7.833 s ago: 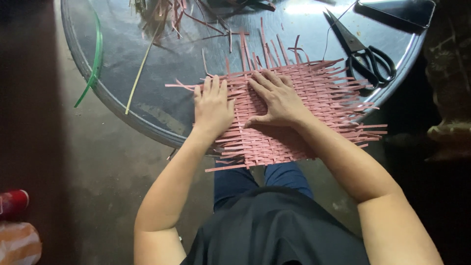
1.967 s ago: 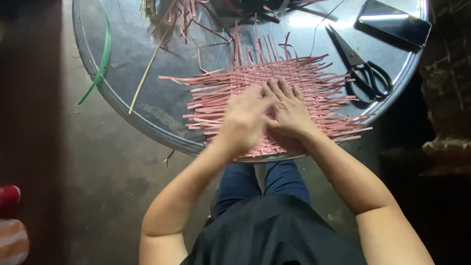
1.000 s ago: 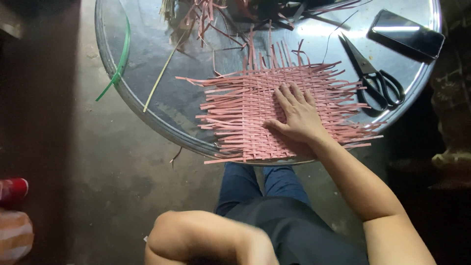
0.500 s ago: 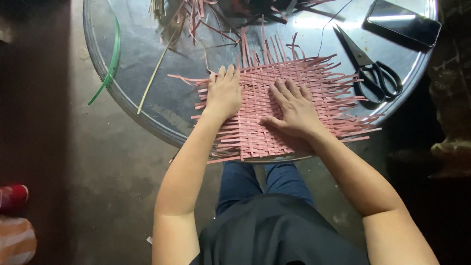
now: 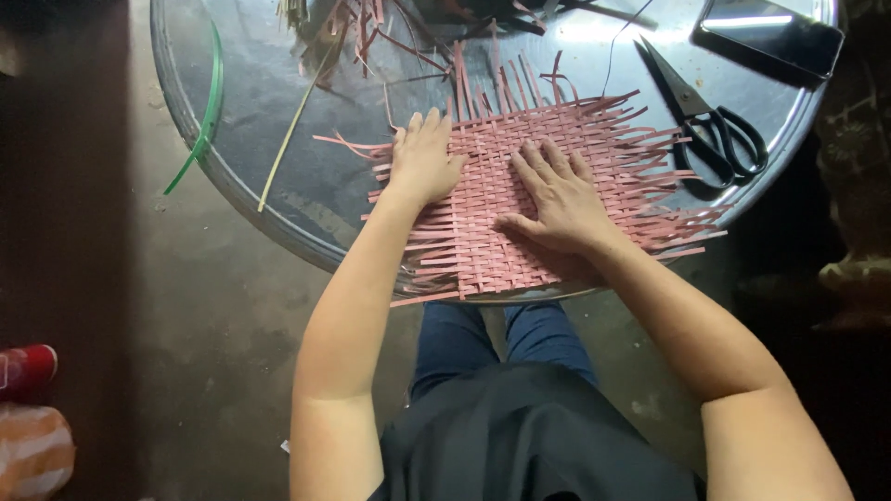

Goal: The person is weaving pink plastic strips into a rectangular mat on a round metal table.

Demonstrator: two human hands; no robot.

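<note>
A square mat woven from flat pink strips [image 5: 497, 153] lies on a round metal tray-table [image 5: 269, 209], loose strip ends sticking out on every side. My left hand [image 5: 422, 162] rests flat on the mat's left edge, fingers together and pointing away from me. My right hand [image 5: 557, 195] lies flat on the mat's middle, fingers spread. Neither hand grips anything.
Black-handled scissors [image 5: 710, 116] lie right of the mat, a dark phone [image 5: 770, 32] at the far right rim. A green strip [image 5: 206, 111] and a thin pale stick [image 5: 292, 130] lie on the left. Loose pink strips [image 5: 371, 28] pile at the back. Bare floor lies below left.
My left hand, off the mat a second ago, has come back and now lies flat on its left edge. My right hand has stayed pressed on the mat.
</note>
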